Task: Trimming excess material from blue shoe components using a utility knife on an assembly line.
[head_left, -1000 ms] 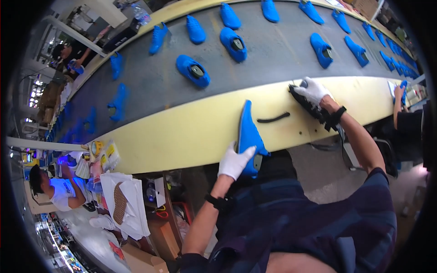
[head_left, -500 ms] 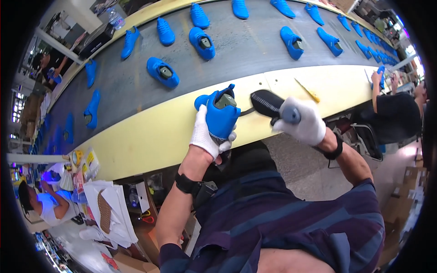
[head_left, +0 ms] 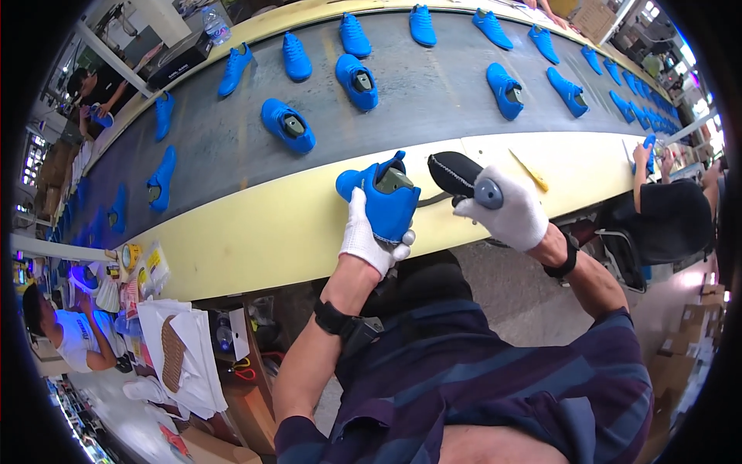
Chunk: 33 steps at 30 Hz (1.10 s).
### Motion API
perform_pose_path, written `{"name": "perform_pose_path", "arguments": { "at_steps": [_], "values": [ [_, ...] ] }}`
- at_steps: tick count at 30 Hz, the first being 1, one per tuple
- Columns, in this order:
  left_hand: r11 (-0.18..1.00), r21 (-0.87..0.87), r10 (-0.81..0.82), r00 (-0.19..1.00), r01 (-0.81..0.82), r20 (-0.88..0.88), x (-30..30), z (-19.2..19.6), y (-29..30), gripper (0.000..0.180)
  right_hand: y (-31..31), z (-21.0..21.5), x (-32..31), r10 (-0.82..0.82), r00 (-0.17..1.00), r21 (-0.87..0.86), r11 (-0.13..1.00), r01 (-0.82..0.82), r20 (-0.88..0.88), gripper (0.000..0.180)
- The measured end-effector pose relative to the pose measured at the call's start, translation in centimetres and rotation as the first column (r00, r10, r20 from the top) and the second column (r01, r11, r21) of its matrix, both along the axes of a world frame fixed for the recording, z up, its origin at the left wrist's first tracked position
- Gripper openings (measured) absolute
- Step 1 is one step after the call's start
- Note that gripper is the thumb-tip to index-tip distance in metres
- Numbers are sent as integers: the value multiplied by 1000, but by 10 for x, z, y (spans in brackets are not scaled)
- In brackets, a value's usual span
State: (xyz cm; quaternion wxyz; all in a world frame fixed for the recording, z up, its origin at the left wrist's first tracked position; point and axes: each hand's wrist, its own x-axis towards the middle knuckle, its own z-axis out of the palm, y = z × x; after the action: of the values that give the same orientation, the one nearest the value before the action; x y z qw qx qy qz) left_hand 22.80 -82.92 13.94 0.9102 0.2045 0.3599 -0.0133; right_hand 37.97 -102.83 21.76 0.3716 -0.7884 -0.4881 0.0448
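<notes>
At frame centre I have the left grip wrapped around a blue sneaker, apparently to steady it collar-up; right of centre, the right grip holds a grey-knobbed black tool.

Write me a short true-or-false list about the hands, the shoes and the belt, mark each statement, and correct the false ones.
1. The left hand holds a blue shoe. True.
2. The right hand holds a black tool. True.
3. The right hand is bare. False: it is gloved in white.
4. Shoes stand on the grey belt. True.
5. The yellow tool lies on the belt. False: it lies on the table.
</notes>
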Motion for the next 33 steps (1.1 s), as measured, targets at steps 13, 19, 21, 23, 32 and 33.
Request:
{"name": "perform_pose_path", "arguments": {
  "at_steps": [13,19,21,23,32,33],
  "values": [
    [981,-162,127,986,-109,110,-47,-18,26,78,46,-27,31,-114,987,-262,962,81,-113,38],
    [954,-243,216,965,-176,149,-96,-56,46,78,2,-127,148,-193,977,-442,871,215,95,44],
    [932,-306,265,941,-195,208,-99,-52,61,81,-13,-160,187,-253,961,-357,893,276,111,35],
    [941,-238,286,941,-240,181,-103,-56,92,90,-11,-153,190,-344,937,-357,884,302,-59,33],
    [901,-149,434,850,-408,297,-59,-93,350,96,-6,-153,186,-316,935,-315,881,352,160,23],
    [832,-137,554,806,-537,210,-64,-110,382,97,0,-153,185,-296,942,-316,889,332,158,23]
  ]
}}
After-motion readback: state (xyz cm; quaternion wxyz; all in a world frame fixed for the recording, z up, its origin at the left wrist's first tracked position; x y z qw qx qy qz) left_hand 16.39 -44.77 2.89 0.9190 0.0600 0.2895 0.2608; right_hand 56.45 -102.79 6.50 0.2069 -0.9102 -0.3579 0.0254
